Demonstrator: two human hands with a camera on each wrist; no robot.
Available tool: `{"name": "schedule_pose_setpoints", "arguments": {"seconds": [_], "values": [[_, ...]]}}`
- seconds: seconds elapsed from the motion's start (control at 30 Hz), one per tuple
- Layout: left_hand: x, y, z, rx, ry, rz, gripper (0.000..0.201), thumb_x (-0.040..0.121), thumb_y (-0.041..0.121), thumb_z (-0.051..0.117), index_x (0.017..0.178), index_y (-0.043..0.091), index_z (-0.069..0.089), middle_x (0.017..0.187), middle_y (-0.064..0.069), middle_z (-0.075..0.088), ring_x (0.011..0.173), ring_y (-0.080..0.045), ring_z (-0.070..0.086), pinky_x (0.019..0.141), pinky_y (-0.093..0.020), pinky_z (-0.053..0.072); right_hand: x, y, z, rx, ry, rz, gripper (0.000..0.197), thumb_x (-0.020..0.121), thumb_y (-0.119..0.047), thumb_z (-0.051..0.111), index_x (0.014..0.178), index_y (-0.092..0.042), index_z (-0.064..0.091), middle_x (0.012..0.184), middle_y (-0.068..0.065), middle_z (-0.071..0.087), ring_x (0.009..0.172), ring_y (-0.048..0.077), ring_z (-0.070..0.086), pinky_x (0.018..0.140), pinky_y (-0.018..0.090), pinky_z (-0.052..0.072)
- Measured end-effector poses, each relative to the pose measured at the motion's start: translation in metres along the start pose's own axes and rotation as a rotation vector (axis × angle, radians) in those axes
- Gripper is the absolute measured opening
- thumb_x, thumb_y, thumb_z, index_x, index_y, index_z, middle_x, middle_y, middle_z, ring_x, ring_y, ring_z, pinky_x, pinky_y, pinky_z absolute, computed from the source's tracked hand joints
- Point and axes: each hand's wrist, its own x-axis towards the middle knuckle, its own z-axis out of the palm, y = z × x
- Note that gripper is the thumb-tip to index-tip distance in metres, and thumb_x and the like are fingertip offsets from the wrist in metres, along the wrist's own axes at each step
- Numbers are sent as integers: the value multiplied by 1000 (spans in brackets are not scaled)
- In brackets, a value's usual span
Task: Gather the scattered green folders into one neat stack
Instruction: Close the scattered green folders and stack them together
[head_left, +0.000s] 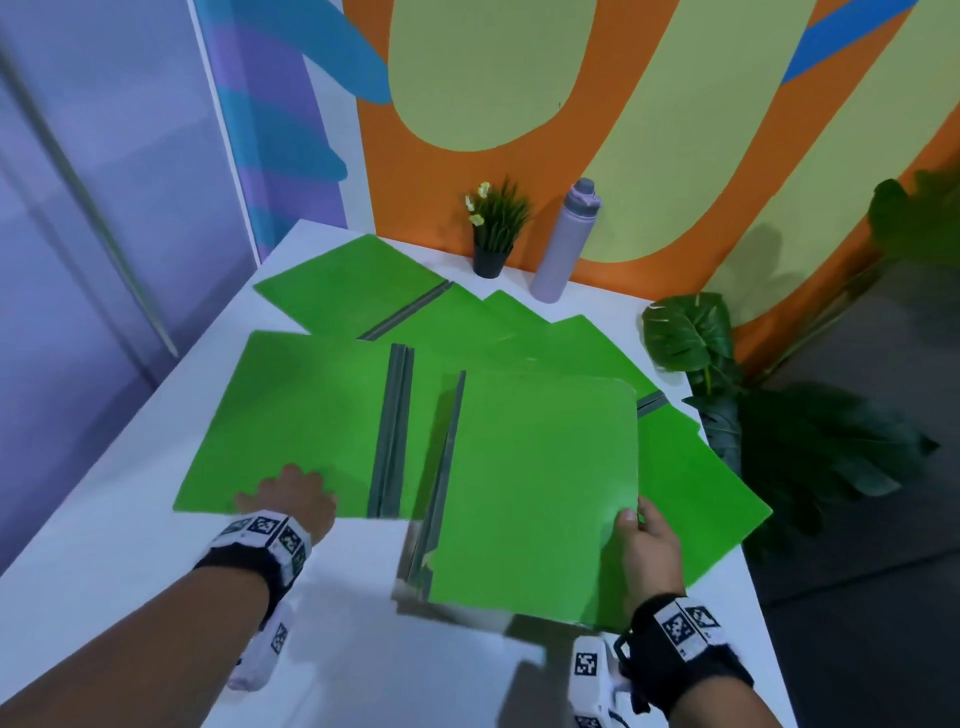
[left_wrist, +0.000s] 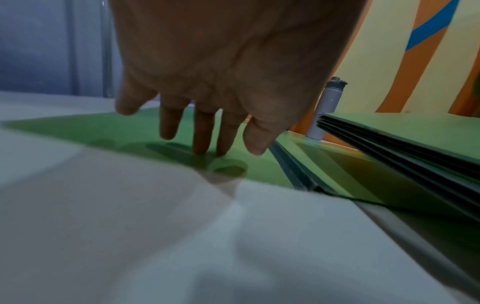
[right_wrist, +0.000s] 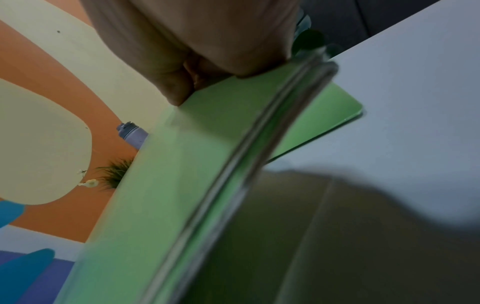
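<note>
Several green folders with grey spines lie spread over the white table (head_left: 130, 545). My right hand (head_left: 647, 540) grips the right edge of a small stack of folders (head_left: 535, 483), thumb on top, lifted off the table at the near middle. In the right wrist view the stack (right_wrist: 182, 185) runs from the hand (right_wrist: 197, 51) down the frame. My left hand (head_left: 291, 496) has straight fingers reaching down to the near edge of a flat folder (head_left: 291, 410) on the left; the left wrist view shows fingertips (left_wrist: 202, 148) touching that folder (left_wrist: 78, 127). More folders (head_left: 358, 286) lie behind and at right (head_left: 696, 483).
A small potted plant (head_left: 493, 228) and a lilac water bottle (head_left: 566, 244) stand at the table's back edge against the painted wall. Large leafy plants (head_left: 691, 332) stand on the floor past the table's right edge. Bare white table lies near me.
</note>
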Motion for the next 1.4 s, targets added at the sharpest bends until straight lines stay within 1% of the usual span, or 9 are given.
{"name": "schedule_pose_setpoints", "arguments": {"seconds": [0.13,0.23,0.4,0.6,0.73,0.87,1.07,1.23,1.4], "values": [[-15,-23,-1,103,-31,-155,56,86,67,41,117,26,64,122,-1,65,117,-27,58,112,-58,31,-1,-4,7,-4,-21,-5,49,97,-20,45,145,-18,34,151,12,35,136,29,37,112,45,29],[-20,-23,10,1,88,-45,67,82,71,41,120,19,59,121,-9,57,111,-30,57,94,-50,51,-8,-3,15,-6,-41,-8,49,97,-20,45,145,-18,35,151,12,35,136,30,35,110,44,30],[-21,5,17,-46,155,39,75,78,72,48,123,12,52,131,-12,47,117,-32,52,91,-44,53,-17,1,19,5,-70,2,49,97,-19,46,144,-18,35,151,11,36,136,30,35,112,46,29],[-22,12,10,-84,138,36,18,89,14,57,103,2,60,119,-14,49,84,-23,49,85,-37,56,-19,7,13,28,-56,3,49,96,-19,48,144,-18,37,147,10,42,130,28,44,110,47,35],[-23,6,9,-195,197,98,18,91,20,53,87,4,56,116,-14,49,77,-21,57,79,-37,58,-19,3,9,55,-28,-8,49,96,-18,48,143,-16,37,148,10,42,132,27,42,111,44,32],[-26,16,13,-95,97,129,50,84,59,55,93,10,59,123,-11,46,96,-26,60,86,-40,56,-21,-7,7,81,-9,-24,49,97,-16,48,144,-16,36,149,11,39,134,28,39,111,42,30],[-36,27,26,-57,89,48,38,79,22,70,113,13,56,124,-8,44,115,-27,49,94,-54,50,-27,-11,5,79,-6,-22,48,97,-17,47,144,-17,36,151,10,37,136,29,36,112,45,28],[-54,21,-8,-522,282,244,11,95,10,45,90,6,54,115,-16,55,76,-17,54,74,-29,53,-34,-10,9,134,-32,21,48,96,-16,48,143,-18,37,150,10,39,135,27,38,112,44,29],[-116,-1,-87,-874,421,546,12,98,17,45,86,15,46,92,6,58,67,-12,51,57,-19,41,-36,-23,17,280,-165,127,70,80,-34,61,144,-22,35,155,2,29,142,27,24,115,53,14]]}}
